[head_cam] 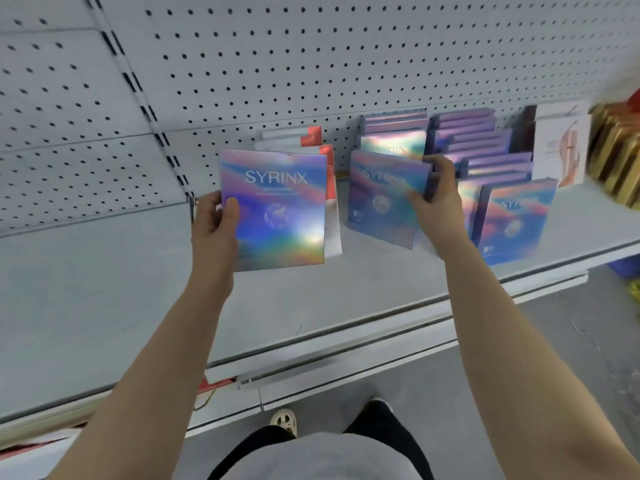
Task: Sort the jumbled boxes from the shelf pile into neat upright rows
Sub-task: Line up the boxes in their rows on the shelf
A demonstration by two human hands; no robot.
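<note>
My left hand (216,221) grips the left edge of a flat holographic SYRINX box (277,209), holding it upright above the grey shelf (104,289). My right hand (434,195) grips the right edge of a second SYRINX box (381,199), which stands tilted at the front of a row. Behind it another holographic box (393,143) stands upright. To the right lies a jumbled pile of the same boxes (485,150), with one more box (516,223) leaning at the shelf's front.
White boxes with red corners (304,142) stand behind the box in my left hand. A white box with a figure print (562,147) and gold boxes (616,157) sit at the far right. Pegboard (311,57) backs the shelf.
</note>
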